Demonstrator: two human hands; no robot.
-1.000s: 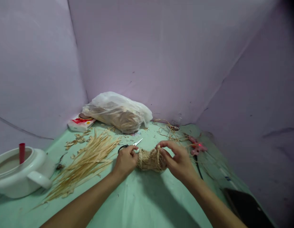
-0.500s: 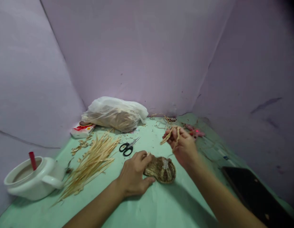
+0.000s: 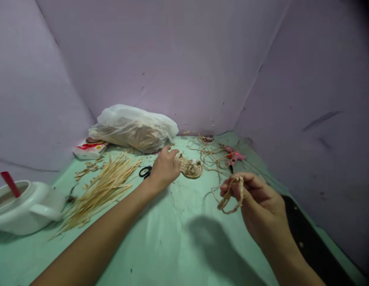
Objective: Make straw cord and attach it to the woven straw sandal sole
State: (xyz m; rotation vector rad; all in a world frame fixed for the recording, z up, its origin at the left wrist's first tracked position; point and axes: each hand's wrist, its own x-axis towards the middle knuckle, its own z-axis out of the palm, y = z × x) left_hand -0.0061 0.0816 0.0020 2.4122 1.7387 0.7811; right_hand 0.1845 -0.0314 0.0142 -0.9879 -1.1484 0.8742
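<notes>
My right hand (image 3: pixel 259 202) is raised over the right side of the table, pinching a looped, braided straw-coloured cord (image 3: pixel 224 204) between thumb and fingers. A thin loose strand hangs at its left. Farther back, my left hand (image 3: pixel 166 169) is at the left end of a small sole-shaped woven piece (image 3: pixel 193 170), its fingers apart. A whitish patch shows on top of that piece, and its left end is partly hidden by the hand. Black-handled scissors (image 3: pixel 145 171) lie just left of my left hand, their blades covered by it.
Pale straw strips (image 3: pixel 103 188) lie left, beside a white pot (image 3: pixel 38 204) with a red stick. A filled plastic bag (image 3: pixel 133 129) and a small box (image 3: pixel 90 150) stand at the back. Tangled cord (image 3: pixel 210 153), a pink glue gun (image 3: pixel 234 155) and a black slab (image 3: pixel 306 242) are at right.
The woven piece has moved away from me, toward the back of the table, with my left hand. My right hand has come nearer with the braided cord. The view has shifted slightly.
</notes>
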